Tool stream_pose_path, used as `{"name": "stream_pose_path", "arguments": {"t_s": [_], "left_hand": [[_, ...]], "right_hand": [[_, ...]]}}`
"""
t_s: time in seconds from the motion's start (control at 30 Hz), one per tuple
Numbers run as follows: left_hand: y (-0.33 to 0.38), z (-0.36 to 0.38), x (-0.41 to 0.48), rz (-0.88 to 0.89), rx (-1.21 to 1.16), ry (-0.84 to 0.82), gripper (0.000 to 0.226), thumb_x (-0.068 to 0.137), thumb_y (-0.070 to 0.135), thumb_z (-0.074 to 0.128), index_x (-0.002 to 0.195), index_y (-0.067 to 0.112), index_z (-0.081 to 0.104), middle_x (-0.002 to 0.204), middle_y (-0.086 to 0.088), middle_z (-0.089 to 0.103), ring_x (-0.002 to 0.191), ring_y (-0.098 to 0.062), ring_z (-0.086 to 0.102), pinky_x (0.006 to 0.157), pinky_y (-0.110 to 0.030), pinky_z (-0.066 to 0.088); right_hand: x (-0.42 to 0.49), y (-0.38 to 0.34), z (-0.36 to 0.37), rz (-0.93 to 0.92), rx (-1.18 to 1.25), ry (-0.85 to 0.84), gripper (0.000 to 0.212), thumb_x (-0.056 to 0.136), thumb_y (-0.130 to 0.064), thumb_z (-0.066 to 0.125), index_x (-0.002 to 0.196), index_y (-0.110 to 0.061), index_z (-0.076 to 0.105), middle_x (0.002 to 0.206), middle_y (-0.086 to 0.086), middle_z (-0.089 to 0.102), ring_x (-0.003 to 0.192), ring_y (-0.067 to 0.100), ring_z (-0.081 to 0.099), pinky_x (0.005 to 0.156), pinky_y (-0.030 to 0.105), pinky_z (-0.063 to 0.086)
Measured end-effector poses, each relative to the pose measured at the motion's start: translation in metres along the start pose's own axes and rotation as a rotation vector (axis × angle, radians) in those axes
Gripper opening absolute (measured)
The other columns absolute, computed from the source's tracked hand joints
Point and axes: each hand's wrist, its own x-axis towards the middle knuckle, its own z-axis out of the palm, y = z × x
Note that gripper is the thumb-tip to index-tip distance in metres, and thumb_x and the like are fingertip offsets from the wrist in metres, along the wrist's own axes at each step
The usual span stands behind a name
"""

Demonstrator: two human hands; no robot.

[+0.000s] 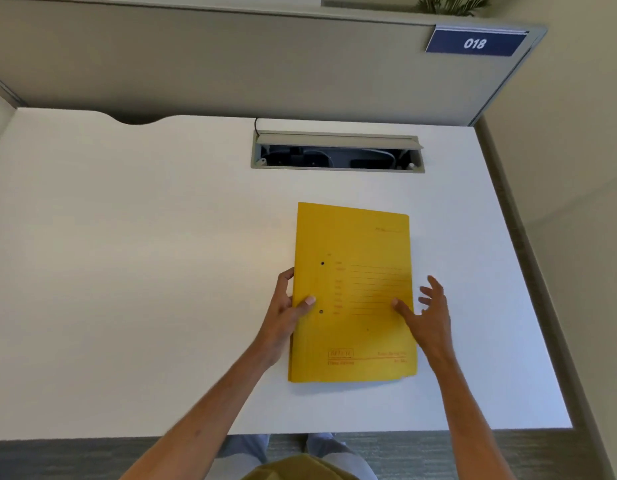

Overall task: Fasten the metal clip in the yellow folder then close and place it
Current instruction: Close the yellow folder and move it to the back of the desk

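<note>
The yellow folder (355, 271) lies closed and flat on the white desk (127, 271), cover up, with red print and two small dark holes near its left spine. My left hand (286, 317) grips the folder's left edge, thumb on top of the cover and fingers curled around the spine. At the folder's right edge, my right hand (428, 313) has its fingers spread; its thumb rests on the cover and the other fingers hover off the edge. The metal clip is hidden inside the folder.
A grey cable hatch (336, 152) stands open in the desk behind the folder. A grey partition (231, 64) with a blue "018" sign (475, 43) lines the back. The desk's right edge and near edge border carpeted floor.
</note>
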Motion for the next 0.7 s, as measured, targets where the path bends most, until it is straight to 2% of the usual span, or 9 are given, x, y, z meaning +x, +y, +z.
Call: {"name": "stream_pose_path", "arguments": {"t_s": [0.1, 0.17, 0.3, 0.4, 0.5, 0.57, 0.63, 0.7], "left_hand": [[0.012, -0.022, -0.006, 0.011, -0.074, -0.025, 0.058, 0.109, 0.019, 0.064, 0.157, 0.042, 0.039, 0.150, -0.010, 0.068, 0.129, -0.042, 0.071, 0.099, -0.062, 0.063], [0.023, -0.041, -0.009, 0.021, -0.100, -0.012, 0.059, 0.109, 0.020, 0.064, 0.158, 0.043, 0.040, 0.153, -0.010, 0.066, 0.131, -0.044, 0.069, 0.101, -0.067, 0.060], [0.048, -0.083, -0.016, 0.047, -0.116, 0.057, 0.057, 0.110, 0.023, 0.064, 0.157, 0.046, 0.044, 0.153, -0.007, 0.066, 0.130, -0.043, 0.070, 0.097, -0.065, 0.062], [0.064, -0.114, -0.016, 0.037, -0.119, 0.171, 0.053, 0.108, 0.028, 0.066, 0.154, 0.050, 0.049, 0.148, -0.002, 0.070, 0.124, -0.039, 0.074, 0.095, -0.066, 0.063], [0.084, -0.145, -0.011, 0.013, -0.105, 0.356, 0.046, 0.103, 0.037, 0.071, 0.144, 0.054, 0.055, 0.137, 0.002, 0.076, 0.112, -0.031, 0.080, 0.079, -0.051, 0.069], [0.099, -0.167, -0.003, 0.024, -0.075, 0.470, 0.041, 0.104, 0.039, 0.070, 0.141, 0.049, 0.055, 0.133, 0.003, 0.075, 0.107, -0.028, 0.079, 0.072, -0.043, 0.067], [0.114, -0.189, 0.007, 0.076, -0.031, 0.547, 0.038, 0.106, 0.037, 0.066, 0.142, 0.040, 0.054, 0.132, 0.001, 0.074, 0.108, -0.026, 0.076, 0.073, -0.040, 0.062], [0.130, -0.213, 0.020, 0.140, 0.017, 0.605, 0.036, 0.109, 0.033, 0.063, 0.144, 0.032, 0.054, 0.132, -0.002, 0.073, 0.109, -0.024, 0.074, 0.076, -0.039, 0.059]], "right_hand": [[-0.001, -0.026, -0.001, 0.106, 0.239, -0.233, 0.062, 0.079, -0.052, 0.090, 0.134, -0.036, 0.065, 0.123, -0.003, 0.079, 0.109, 0.018, 0.077, 0.083, 0.037, 0.065], [-0.004, -0.043, 0.009, 0.118, 0.341, -0.319, 0.051, 0.078, -0.054, 0.088, 0.124, -0.037, 0.073, 0.119, -0.009, 0.081, 0.102, 0.015, 0.080, 0.072, 0.028, 0.066], [-0.013, -0.079, 0.044, 0.128, 0.462, -0.384, 0.053, 0.083, -0.042, 0.082, 0.132, -0.025, 0.072, 0.120, -0.001, 0.082, 0.103, 0.025, 0.081, 0.077, 0.041, 0.068], [-0.020, -0.114, 0.077, 0.120, 0.476, -0.406, 0.044, 0.083, -0.039, 0.082, 0.124, -0.027, 0.074, 0.112, -0.003, 0.083, 0.094, 0.021, 0.082, 0.065, 0.032, 0.067], [-0.019, -0.152, 0.115, 0.116, 0.451, -0.397, 0.031, 0.095, -0.031, 0.077, 0.125, -0.027, 0.072, 0.113, -0.002, 0.082, 0.097, 0.027, 0.080, 0.071, 0.037, 0.066], [-0.015, -0.178, 0.142, 0.105, 0.429, -0.394, 0.020, 0.100, -0.027, 0.071, 0.120, -0.029, 0.072, 0.115, -0.001, 0.079, 0.103, 0.028, 0.076, 0.079, 0.043, 0.063], [-0.011, -0.204, 0.167, 0.090, 0.407, -0.381, 0.011, 0.103, -0.026, 0.066, 0.111, -0.032, 0.071, 0.113, -0.002, 0.077, 0.101, 0.026, 0.074, 0.076, 0.039, 0.060], [-0.003, -0.228, 0.194, 0.056, 0.370, -0.353, 0.015, 0.104, -0.025, 0.064, 0.118, -0.027, 0.070, 0.117, 0.002, 0.075, 0.102, 0.026, 0.072, 0.078, 0.041, 0.059]]}}
